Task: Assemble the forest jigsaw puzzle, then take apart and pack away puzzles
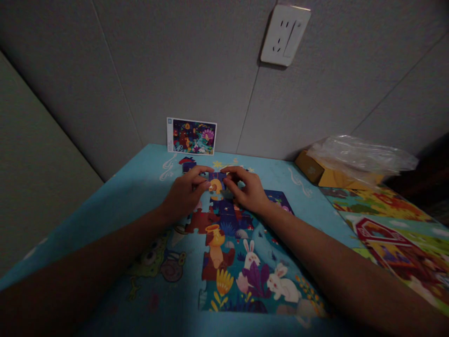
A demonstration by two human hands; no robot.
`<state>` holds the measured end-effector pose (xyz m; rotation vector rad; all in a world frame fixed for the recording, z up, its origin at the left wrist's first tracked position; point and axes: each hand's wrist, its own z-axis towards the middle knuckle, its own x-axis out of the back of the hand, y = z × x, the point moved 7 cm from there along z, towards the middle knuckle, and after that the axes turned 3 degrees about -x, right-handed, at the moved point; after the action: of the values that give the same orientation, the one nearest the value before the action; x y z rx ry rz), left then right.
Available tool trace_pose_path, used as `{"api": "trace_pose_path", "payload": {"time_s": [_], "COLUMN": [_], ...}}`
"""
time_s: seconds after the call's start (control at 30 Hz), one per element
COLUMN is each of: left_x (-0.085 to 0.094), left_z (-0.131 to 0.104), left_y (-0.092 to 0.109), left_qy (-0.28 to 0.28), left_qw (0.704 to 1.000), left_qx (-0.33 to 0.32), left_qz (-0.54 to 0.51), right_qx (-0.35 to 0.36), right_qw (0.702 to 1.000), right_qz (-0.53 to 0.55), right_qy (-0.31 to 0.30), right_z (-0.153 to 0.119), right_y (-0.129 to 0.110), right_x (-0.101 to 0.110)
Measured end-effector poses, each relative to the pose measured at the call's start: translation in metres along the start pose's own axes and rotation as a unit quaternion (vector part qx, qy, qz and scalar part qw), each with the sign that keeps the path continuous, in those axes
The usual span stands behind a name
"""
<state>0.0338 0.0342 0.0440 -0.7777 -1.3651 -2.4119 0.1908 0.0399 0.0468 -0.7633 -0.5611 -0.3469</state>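
Note:
Between the fingertips of both hands is a dark blue jigsaw puzzle piece (216, 181) with a rounded yellow-orange shape on it. My left hand (185, 194) pinches its left side, and my right hand (247, 189) pinches its right side. They hold it just beyond the far edge of a partly joined jigsaw puzzle (242, 267), which shows white rabbits, flowers and a bear with a yellow pot. My right hand and forearm cover part of the puzzle's right side. Behind my left hand lie a few loose puzzle pieces (188, 164), partly hidden by the fingers.
A picture card (192, 136) of the same scene leans against the wall. At the right, clear plastic wrapping (361, 152) rests on a yellow box (329, 175), beside other colourful picture sheets (396, 234). A blue patterned cloth (129, 182) covers the table. A wall socket (286, 35) is above.

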Motion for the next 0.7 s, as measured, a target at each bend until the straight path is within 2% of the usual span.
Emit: {"api": "trace_pose_path", "payload": {"time_s": [0.13,0.27,0.5,0.7], "left_x": [-0.001,-0.008,-0.017,-0.018], "left_z": [-0.001,-0.002,0.000,-0.001], "left_y": [0.000,-0.005,-0.016,-0.015], "left_qy": [-0.006,-0.040,-0.054,-0.057], "left_qw": [1.000,0.999,0.989,0.984], "left_qx": [-0.006,0.006,-0.041,-0.067], "left_qz": [-0.009,-0.012,0.130,0.152], "right_qx": [-0.005,-0.018,-0.098,-0.098], "right_qw": [1.000,0.999,0.990,0.987], "right_qz": [0.003,-0.014,-0.058,-0.079], "right_qy": [-0.010,-0.028,-0.082,-0.102], "right_z": [0.000,0.001,0.003,0.002], "right_y": [0.000,0.001,0.021,0.023], "right_x": [-0.001,-0.004,-0.014,-0.018]}}
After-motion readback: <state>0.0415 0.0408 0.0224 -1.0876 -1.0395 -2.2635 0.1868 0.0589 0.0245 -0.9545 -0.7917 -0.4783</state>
